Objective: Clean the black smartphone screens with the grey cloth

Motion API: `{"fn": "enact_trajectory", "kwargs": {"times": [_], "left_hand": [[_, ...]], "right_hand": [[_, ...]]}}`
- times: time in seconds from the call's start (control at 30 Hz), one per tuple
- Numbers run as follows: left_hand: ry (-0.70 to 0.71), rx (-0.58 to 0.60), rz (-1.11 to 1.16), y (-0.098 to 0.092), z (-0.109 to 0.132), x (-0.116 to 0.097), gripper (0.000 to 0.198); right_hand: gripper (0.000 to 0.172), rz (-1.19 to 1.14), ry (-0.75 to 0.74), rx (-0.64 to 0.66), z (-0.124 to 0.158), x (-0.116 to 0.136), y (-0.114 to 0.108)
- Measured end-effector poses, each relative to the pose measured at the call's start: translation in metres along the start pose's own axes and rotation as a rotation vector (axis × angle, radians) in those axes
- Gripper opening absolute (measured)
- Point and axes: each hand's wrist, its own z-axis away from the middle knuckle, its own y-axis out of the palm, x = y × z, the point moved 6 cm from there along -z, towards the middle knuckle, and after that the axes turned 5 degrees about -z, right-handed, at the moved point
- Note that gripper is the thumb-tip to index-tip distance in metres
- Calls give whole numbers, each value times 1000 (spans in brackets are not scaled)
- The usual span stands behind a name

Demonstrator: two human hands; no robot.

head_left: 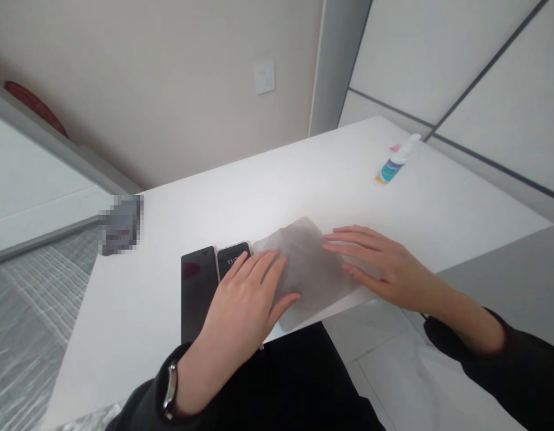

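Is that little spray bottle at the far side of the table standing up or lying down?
Lying down. The spray bottle rests on its side on the white table, its white top pointing toward the far edge.

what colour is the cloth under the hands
Grey, plain with no pattern; the cloth shows best in the head view, lying flat on the white table.

Count on table (169,335): 2 phones (198,290) (230,258) left of 1 grey cloth (308,263); 1 bottle (396,160) far right of cloth; 2 hands (247,302) (380,263) on cloth.
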Motion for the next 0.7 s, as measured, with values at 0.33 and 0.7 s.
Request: {"fn": "enact_trajectory", "kwargs": {"times": [0.33,0.7], "left_hand": [[85,-35,-326,9,-3,13,71],[-455,-182,40,-15,103,63,37]], "right_hand": [[31,241,273,-665,-23,-69,-90],[39,-534,530,-333,-51,-103,-51]]}}
